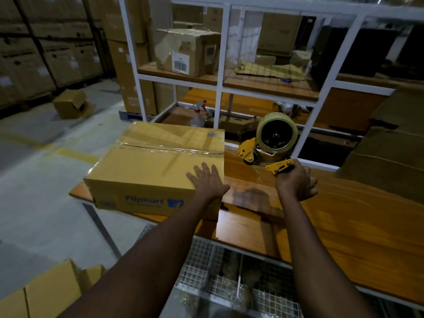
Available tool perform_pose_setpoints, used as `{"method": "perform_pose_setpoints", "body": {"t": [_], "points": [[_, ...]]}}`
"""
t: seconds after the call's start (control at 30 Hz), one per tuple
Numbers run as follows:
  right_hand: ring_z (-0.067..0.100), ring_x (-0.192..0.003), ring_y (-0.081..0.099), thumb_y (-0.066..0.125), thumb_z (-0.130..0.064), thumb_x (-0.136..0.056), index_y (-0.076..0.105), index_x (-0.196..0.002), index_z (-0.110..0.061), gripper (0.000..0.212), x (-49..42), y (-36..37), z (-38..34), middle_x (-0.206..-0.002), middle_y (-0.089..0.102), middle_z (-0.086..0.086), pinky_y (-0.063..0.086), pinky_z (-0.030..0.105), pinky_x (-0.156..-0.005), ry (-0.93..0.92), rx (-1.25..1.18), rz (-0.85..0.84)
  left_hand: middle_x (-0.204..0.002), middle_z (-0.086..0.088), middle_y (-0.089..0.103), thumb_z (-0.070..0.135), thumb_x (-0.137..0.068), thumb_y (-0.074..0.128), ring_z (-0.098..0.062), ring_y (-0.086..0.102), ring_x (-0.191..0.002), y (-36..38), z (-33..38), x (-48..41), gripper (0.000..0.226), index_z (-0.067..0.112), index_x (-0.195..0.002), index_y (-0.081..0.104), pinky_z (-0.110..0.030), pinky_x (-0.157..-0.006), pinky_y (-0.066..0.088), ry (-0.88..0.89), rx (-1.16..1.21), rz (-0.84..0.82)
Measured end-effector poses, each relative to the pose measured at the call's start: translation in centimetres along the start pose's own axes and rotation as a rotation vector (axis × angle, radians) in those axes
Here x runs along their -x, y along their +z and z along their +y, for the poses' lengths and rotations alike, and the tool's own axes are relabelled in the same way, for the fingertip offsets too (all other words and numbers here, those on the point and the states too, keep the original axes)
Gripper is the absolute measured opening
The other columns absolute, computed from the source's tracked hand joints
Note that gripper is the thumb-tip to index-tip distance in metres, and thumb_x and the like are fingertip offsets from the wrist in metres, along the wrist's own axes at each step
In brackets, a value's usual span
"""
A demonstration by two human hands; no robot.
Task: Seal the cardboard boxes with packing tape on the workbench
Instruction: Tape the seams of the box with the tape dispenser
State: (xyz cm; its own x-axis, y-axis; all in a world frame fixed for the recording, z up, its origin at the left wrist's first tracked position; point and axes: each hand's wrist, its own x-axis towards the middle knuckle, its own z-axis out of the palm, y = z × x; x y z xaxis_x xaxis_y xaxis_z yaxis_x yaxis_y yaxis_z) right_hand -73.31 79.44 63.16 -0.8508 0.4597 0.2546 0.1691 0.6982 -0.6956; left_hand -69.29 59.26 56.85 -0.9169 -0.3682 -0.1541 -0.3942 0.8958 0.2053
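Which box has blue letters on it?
The taped box on the workbench, under the left hand; the shelf box has white labels instead.

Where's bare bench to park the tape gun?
Bare wood on the workbench right of the right hand, up to the stacked cardboard. A narrower strip lies between the box and the tape gun. The left end is taken by the box, under the left hand.
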Motion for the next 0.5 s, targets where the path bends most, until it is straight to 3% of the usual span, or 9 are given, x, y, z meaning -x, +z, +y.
{"method": "perform_pose_setpoints", "body": {"t": [0.27, 0.4, 0.5], "points": [[0.037, -0.109, 0.046, 0.066, -0.030, -0.086, 0.064, -0.091, -0.030, 0.006, 1.0, 1.1, -0.4, -0.112, 0.060, 0.006, 0.031, 0.047, -0.090, -0.071, 0.031, 0.019, -0.163, -0.015, -0.014, 0.069, -0.094, 0.030, -0.047, -0.012, -0.147, 0.9, -0.9, 3.9, 0.089, 0.018, -0.157, -0.006, -0.069, -0.112, -0.004, 0.226, -0.116, -0.041], [0.038, -0.111, 0.046, 0.063, -0.030, -0.087, 0.068, -0.099, -0.030, 0.013, 2.5, 2.2, -3.0, -0.114, 0.060, 0.005, 0.030, 0.047, -0.091, -0.099, 0.005, -0.007, -0.164, -0.009, -0.014, 0.073, -0.091, 0.027, -0.040, -0.009, -0.149, 1.8, -3.9, 8.1, 0.091, 0.019, -0.158, -0.006, -0.064, -0.115, -0.003, 0.486, -0.179, -0.026], [0.037, -0.113, 0.046, 0.063, -0.028, -0.088, 0.068, -0.099, -0.031, 0.012, 4.2, 3.3, -5.3, -0.116, 0.059, 0.004, 0.030, 0.046, -0.090, -0.117, -0.029, -0.038, -0.165, -0.003, -0.009, 0.084, -0.072, 0.010, -0.033, -0.003, -0.151, 1.0, -9.1, 9.2, 0.104, 0.025, -0.158, -0.001, -0.061, -0.116, 0.001, 0.695, -0.251, -0.027]]}}
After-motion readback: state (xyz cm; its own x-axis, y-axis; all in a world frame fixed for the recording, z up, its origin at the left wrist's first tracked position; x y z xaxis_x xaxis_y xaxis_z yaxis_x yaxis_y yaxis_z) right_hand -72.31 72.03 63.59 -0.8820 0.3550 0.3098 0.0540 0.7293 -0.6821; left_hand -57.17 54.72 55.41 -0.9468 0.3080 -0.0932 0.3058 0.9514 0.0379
